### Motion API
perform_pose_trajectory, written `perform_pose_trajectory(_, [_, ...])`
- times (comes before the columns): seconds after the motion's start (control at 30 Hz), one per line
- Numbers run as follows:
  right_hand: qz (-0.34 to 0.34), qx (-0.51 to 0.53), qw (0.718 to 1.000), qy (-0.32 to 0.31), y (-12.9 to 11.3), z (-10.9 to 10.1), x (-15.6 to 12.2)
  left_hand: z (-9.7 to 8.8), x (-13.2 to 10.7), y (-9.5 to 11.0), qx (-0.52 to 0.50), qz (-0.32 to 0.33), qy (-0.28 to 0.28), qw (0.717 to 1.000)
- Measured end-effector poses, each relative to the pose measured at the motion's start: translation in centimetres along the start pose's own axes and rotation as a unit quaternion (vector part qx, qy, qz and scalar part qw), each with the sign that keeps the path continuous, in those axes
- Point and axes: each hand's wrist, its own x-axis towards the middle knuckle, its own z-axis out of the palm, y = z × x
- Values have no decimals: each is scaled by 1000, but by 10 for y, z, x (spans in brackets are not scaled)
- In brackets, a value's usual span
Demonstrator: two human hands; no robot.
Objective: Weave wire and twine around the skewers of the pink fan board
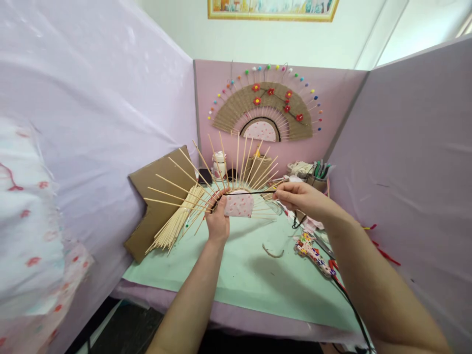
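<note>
My left hand [217, 220] grips the base of a half-made fan frame [239, 204]. The frame has a pink semicircular base, and thin wooden sticks spread out from it above the green mat. My right hand [299, 196] pinches the end of a black cord [249, 192]. The cord is pulled taut across the top of the pink base towards my left hand. A bundle of spare wooden sticks [180, 221] lies on the mat just left of my left hand.
A finished fan [265, 110] with red flowers and coloured beads hangs on the back partition. A cardboard sheet [157, 206] leans at the left. A decorated glue gun [313, 253] with a cable lies at the right, a cup of tools [319, 174] and a jar [220, 163] stand behind.
</note>
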Motion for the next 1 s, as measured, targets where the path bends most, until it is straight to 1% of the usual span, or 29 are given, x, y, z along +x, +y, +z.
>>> perform_pose_trajectory(0.07, [5, 5, 1000, 7, -13, -11, 6, 1, -1, 2, 4, 1, 2, 1000])
perform_pose_trajectory(0.1, [1, 12, 1000, 21, -19, -16, 9, 1, -1, 3, 7, 0, 4, 1000])
perform_pose_trajectory(0.17, [-22, 36, 998, 55, -30, -27, 15, 1, 0, 4, 14, -5, 7, 1000])
perform_pose_trajectory(0.23, [-52, 59, 994, 75, -45, -37, 21, 1, 0, 4, 16, -8, 5, 1000])
perform_pose_trajectory(0.33, [-92, 79, 990, 69, -75, -42, 33, 1, -1, 4, 14, -11, 3, 1000])
perform_pose_trajectory(0.43, [-110, 94, 987, 64, -105, -31, 46, 1, -3, 4, 11, -11, 4, 1000])
perform_pose_trajectory(0.53, [-102, 100, 988, 59, -126, -8, 61, 2, -6, 5, 30, -18, 0, 999])
perform_pose_trajectory(0.63, [-94, 99, 990, 29, -140, 16, 77, 2, -9, 8, 53, -33, -1, 998])
perform_pose_trajectory(0.73, [-106, 91, 990, 0, -149, 33, 93, 3, -10, 10, 32, -55, 0, 998])
perform_pose_trajectory(0.8, [-112, 87, 990, -1, -152, 40, 104, 3, -10, 9, 21, -63, -1, 998])
perform_pose_trajectory(0.9, [-87, 85, 992, 29, -153, 43, 118, 4, -10, 8, 11, -62, -4, 998])
perform_pose_trajectory(1.0, [-53, 97, 991, 75, -147, 39, 121, 4, -10, 7, 2, -57, 2, 998])
